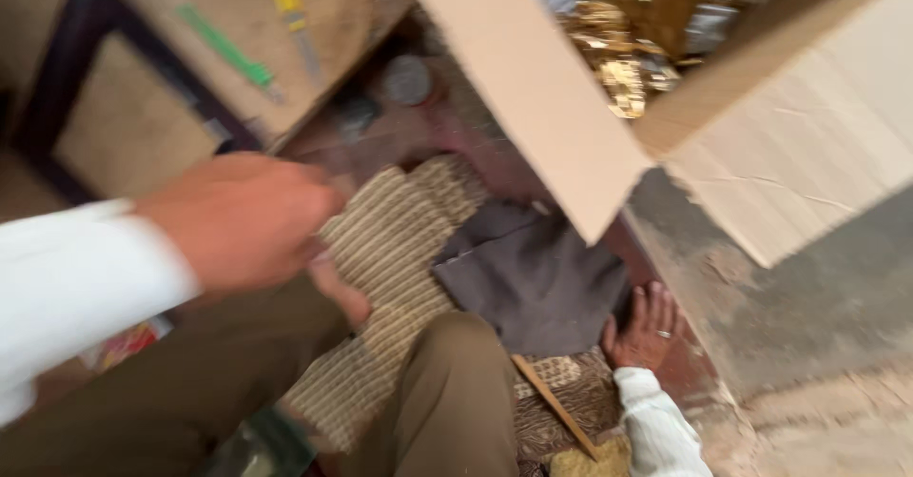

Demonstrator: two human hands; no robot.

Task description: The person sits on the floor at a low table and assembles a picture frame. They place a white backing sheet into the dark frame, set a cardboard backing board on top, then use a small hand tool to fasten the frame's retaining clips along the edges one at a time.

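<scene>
The left hand (242, 220) is curled, its grip drawn loosely together with the fingers folded under and the thumb tip (342, 296) poking out below; motion blur hides whether anything is pinched inside, so I cannot tell. It hangs in the air above the striped beige mat (399, 249), which is the thing nearest to it, and a white sleeve (76, 287) runs back from the wrist to the left edge. The right hand (642, 330) lies flat on the floor lower right, its grip spread, fingers apart and palm down, a ring on 1 finger, holding nothing. A pale ribbed cuff (656, 425) covers that wrist.

Nearest the camera, a bent knee in olive-brown trousers (456, 391) rests over the mat's lower part. Just right of it a thin wooden stick (556, 406) lies slanted on a patterned brown cloth (561, 410). Beyond, a dark grey cloth (533, 272) lies crumpled on the floor, touching the mat's right edge and close beside the flat hand.

Farther off, an open cardboard box (780, 154) leans in from the upper right, 1 flap (533, 87) hanging over the grey cloth, with shiny gold and silver scraps (637, 30) inside. At upper left a counter (238, 49) covered in sacking carries a green tool (228, 54) and a yellow-handled tool (290, 6).
</scene>
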